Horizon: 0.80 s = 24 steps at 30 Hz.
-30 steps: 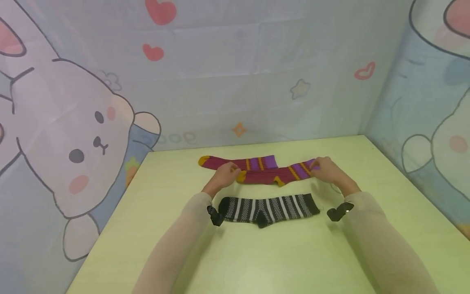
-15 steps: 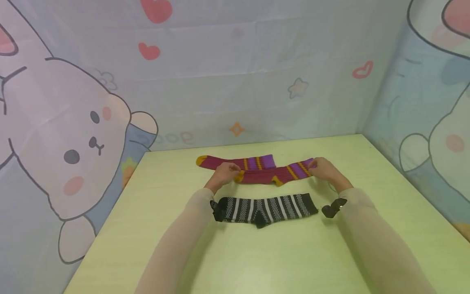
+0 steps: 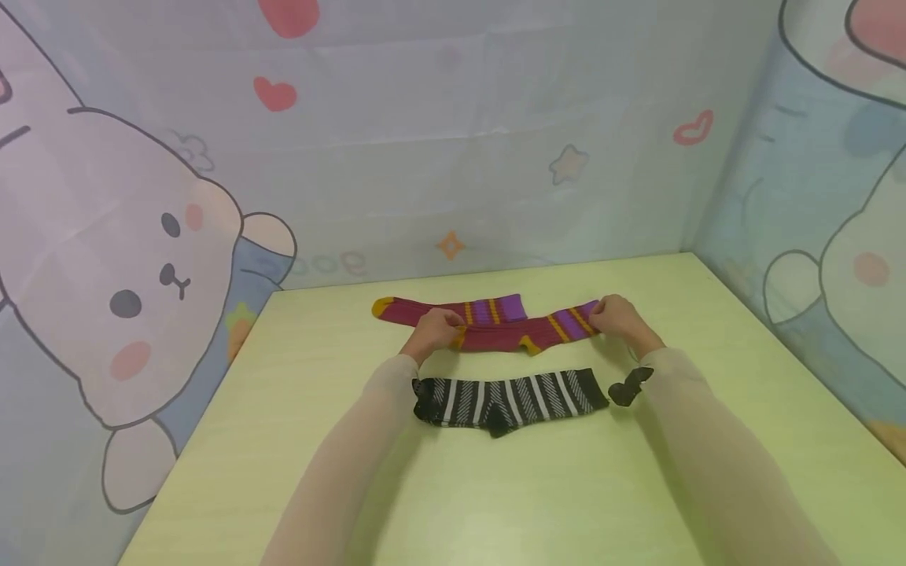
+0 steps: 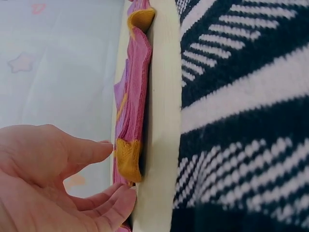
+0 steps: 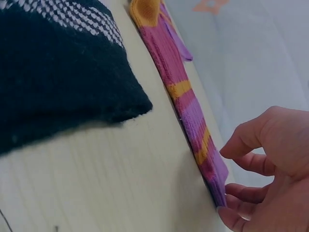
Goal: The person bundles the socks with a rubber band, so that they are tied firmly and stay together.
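Two maroon socks with purple cuffs and yellow stripes, toes and heels lie overlapping at the far side of the table. My left hand (image 3: 435, 330) is at the toe of the front maroon sock (image 3: 495, 338); the left wrist view has thumb and fingers apart beside its yellow toe (image 4: 129, 162). At that sock's other end, my right hand (image 3: 619, 317) touches the purple cuff (image 5: 218, 174) with loosely bent fingers, thumb near one corner. The back maroon sock (image 3: 410, 311) is partly covered by my left hand and the front sock.
A black-and-white patterned sock (image 3: 527, 398) lies flat nearer me, between my forearms, its toe close to the left wrist. The pale table (image 3: 510, 495) meets a cartoon-printed cloth backdrop (image 3: 396, 173) behind and at both sides.
The head view has shifted slightly. Both hands stay at the ends of the front maroon sock, and its cuff now lies flatter beside my right fingers.
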Available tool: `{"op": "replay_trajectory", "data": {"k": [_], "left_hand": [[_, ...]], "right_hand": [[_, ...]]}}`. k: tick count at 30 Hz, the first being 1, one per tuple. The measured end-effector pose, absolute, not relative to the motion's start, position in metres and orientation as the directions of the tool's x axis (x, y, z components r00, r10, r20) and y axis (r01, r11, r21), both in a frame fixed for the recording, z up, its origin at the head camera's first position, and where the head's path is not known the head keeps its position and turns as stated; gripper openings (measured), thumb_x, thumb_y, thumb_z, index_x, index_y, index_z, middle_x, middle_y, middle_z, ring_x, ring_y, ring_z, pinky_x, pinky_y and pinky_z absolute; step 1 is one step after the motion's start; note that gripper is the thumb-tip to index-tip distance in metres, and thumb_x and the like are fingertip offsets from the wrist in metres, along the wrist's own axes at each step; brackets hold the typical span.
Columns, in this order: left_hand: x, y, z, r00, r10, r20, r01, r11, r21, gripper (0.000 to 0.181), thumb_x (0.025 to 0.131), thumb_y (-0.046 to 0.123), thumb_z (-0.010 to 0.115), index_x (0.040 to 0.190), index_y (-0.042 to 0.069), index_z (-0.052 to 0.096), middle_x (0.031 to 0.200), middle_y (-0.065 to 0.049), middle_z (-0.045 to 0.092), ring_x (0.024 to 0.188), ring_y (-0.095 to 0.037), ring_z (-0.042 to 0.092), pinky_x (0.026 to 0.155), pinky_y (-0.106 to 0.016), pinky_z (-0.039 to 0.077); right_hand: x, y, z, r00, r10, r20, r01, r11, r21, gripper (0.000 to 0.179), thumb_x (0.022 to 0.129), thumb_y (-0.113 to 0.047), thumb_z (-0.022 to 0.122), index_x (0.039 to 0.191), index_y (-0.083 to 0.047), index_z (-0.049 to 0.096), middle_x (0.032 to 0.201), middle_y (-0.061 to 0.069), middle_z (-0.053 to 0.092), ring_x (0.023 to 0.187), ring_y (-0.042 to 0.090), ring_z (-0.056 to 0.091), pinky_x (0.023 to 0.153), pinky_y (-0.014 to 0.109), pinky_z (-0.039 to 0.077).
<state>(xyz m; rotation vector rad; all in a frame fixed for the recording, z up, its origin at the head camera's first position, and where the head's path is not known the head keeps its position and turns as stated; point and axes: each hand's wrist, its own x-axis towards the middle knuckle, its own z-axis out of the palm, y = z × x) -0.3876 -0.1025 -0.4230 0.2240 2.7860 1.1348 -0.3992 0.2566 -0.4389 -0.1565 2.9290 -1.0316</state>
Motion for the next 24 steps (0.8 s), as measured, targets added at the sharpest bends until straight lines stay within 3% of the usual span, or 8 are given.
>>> {"op": "replay_trajectory", "data": {"k": [6, 13, 17, 24], "left_hand": [[-0.389, -0.101, -0.424, -0.984, 0.162, -0.069, 0.061, 0.682, 0.729, 0.027, 0.098, 0.013, 0.065, 0.123, 0.002, 0.07, 0.13, -0.015, 0.062, 0.121, -0.033, 0.056, 0.096, -0.042, 0.05], [-0.392, -0.101, -0.428, -0.986, 0.119, -0.118, -0.016, 0.635, 0.773, 0.024, 0.097, 0.009, 0.064, 0.12, 0.002, 0.07, 0.126, -0.017, 0.063, 0.111, -0.032, 0.06, 0.09, -0.041, 0.052], [-0.394, -0.101, -0.43, -0.983, 0.107, -0.151, -0.054, 0.614, 0.788, 0.023, 0.096, 0.006, 0.064, 0.118, 0.003, 0.071, 0.124, -0.016, 0.063, 0.107, -0.03, 0.061, 0.09, -0.04, 0.053], [-0.389, -0.099, -0.433, -0.975, 0.148, -0.164, -0.052, 0.566, 0.823, 0.029, 0.09, -0.005, 0.063, 0.116, 0.002, 0.072, 0.125, -0.013, 0.062, 0.093, -0.025, 0.058, 0.078, -0.036, 0.052]], "right_hand": [[-0.404, 0.258, -0.443, -0.998, -0.063, 0.007, -0.055, 0.797, -0.602, 0.031, 0.087, -0.01, 0.053, 0.101, 0.014, 0.067, 0.11, 0.029, 0.063, 0.094, 0.036, 0.056, 0.081, 0.045, 0.05], [-0.403, 0.262, -0.445, -0.999, -0.039, 0.009, -0.036, 0.797, -0.603, 0.02, 0.085, -0.01, 0.053, 0.08, 0.005, 0.065, 0.082, 0.014, 0.061, 0.072, 0.025, 0.048, 0.065, 0.034, 0.042], [-0.4, 0.265, -0.446, -0.999, -0.042, 0.026, -0.049, 0.795, -0.605, 0.026, 0.086, -0.008, 0.052, 0.091, 0.01, 0.069, 0.091, 0.02, 0.064, 0.078, 0.028, 0.053, 0.069, 0.036, 0.046], [-0.398, 0.265, -0.448, -0.999, -0.023, 0.027, -0.035, 0.778, -0.627, 0.036, 0.091, -0.011, 0.052, 0.113, 0.015, 0.064, 0.117, 0.031, 0.062, 0.098, 0.039, 0.059, 0.082, 0.046, 0.051]]}}
